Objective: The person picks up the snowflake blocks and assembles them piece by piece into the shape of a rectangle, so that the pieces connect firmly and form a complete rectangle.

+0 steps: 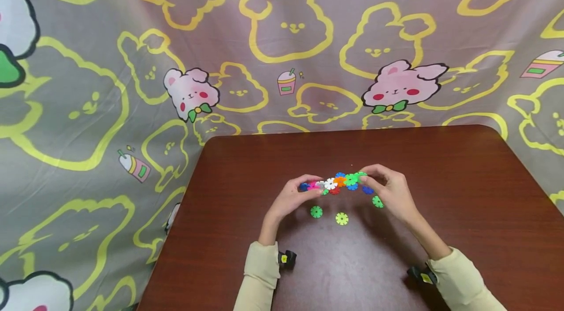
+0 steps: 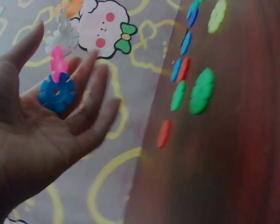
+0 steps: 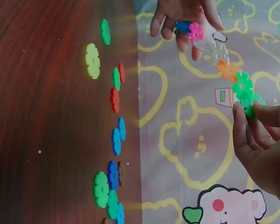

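Note:
A chain of joined snowflake discs (image 1: 340, 181) is held up over the table, with blue, pink, white, orange and green pieces in a row. My right hand (image 1: 394, 193) pinches its green end disc (image 3: 248, 106) between thumb and fingertips. At the other end, my left hand (image 1: 291, 198) is around the chain with its fingers loosely spread and its thumb apart from them. The blue end disc (image 2: 57, 92) overlaps the palm in the left wrist view, beside the pink disc (image 2: 59, 63).
Loose discs lie on the brown table (image 1: 246, 164): a yellow one (image 1: 341, 219), a green one (image 1: 316, 211) and another green one (image 1: 378, 202) by the right hand. Several blue, red and green discs (image 3: 116, 142) lie beyond. A patterned curtain (image 1: 308, 17) hangs behind the table.

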Motion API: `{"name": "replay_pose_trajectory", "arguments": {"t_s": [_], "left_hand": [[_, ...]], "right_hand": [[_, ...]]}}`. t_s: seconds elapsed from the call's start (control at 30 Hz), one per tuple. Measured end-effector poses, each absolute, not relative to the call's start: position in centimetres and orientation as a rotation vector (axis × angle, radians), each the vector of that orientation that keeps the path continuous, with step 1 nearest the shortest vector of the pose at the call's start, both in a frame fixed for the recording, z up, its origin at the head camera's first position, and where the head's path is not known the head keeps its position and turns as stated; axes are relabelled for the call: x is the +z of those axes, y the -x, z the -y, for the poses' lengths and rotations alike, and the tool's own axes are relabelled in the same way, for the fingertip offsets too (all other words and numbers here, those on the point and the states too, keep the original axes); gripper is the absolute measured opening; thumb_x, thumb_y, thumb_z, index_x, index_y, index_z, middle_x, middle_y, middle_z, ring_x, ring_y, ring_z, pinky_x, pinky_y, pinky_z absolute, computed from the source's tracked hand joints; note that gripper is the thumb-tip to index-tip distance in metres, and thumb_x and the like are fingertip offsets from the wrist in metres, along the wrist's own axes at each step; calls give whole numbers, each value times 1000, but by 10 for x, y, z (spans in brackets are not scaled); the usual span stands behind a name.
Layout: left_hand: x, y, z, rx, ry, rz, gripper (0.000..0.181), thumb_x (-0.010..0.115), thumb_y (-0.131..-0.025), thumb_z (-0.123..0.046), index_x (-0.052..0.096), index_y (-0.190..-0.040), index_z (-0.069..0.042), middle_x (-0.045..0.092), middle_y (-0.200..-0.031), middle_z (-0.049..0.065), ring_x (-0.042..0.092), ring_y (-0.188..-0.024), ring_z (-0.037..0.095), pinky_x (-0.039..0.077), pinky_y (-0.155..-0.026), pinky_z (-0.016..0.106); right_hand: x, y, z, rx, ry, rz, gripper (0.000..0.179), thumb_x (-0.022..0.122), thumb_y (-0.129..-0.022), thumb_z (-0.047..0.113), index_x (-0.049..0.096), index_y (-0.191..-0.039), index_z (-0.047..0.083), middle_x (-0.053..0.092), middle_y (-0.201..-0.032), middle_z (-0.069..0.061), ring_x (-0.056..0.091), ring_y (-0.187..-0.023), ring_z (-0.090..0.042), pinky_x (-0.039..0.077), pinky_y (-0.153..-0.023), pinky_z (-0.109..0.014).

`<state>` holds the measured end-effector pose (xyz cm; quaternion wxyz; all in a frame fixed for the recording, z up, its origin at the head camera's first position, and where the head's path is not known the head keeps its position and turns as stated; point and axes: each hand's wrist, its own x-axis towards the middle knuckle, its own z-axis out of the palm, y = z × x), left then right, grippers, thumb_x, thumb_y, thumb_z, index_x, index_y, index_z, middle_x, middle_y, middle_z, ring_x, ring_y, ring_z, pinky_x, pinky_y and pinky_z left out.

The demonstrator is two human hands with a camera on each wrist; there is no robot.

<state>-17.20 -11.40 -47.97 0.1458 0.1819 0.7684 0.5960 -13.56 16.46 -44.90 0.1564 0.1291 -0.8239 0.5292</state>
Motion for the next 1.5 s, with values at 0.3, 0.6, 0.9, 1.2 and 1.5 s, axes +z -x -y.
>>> {"name": "replay_pose_trajectory", "arguments": {"t_s": [0.3, 0.6, 0.9, 1.2, 1.5], "left_hand": [[-451, 169, 96, 1363, -707, -2491, 46, 67, -100, -40, 68, -136, -11, 68, -129, 2, 64, -114, 25, 53, -95, 42], [-444, 177, 68, 1598, -824, -2238, 27, 65, -104, -25, 73, -121, -7, 74, -99, -1, 69, -82, 20, 53, -71, 24], [-449, 175, 72, 1746, -763, -2136, 30, 71, -99, -15, 71, -126, -2, 75, -108, 12, 71, -93, 33, 56, -73, 30], [-449, 169, 68, 1902, -683, -2229, 23, 77, -95, -14, 76, -114, -3, 76, -104, 8, 72, -89, 10, 57, -78, 27], [-450, 162, 60, 2067, -728, -2421, 16, 81, -92, -14, 79, -103, -3, 78, -92, 5, 67, -78, 8, 54, -67, 23]], "right_hand": [[-444, 140, -161, 1492, -573, 2362, 17, 76, -91, -4, 77, -104, 7, 75, -94, -9, 66, -79, -11, 52, -70, -18], [-445, 149, -152, 1515, -739, 2320, 21, 76, -90, -5, 79, -103, 11, 74, -95, 1, 68, -86, -10, 55, -74, -19], [-444, 151, -146, 1490, -743, 2269, 22, 79, -86, -8, 79, -102, 7, 75, -95, 0, 68, -89, -8, 52, -76, -15], [-442, 149, -131, 1548, -661, 2131, 25, 76, -79, -22, 76, -100, -9, 73, -93, -18, 67, -80, -6, 53, -69, -13], [-436, 146, -121, 1605, -545, 2054, 25, 76, -82, -18, 77, -105, -7, 74, -97, -17, 66, -84, -3, 50, -66, -13]]}}
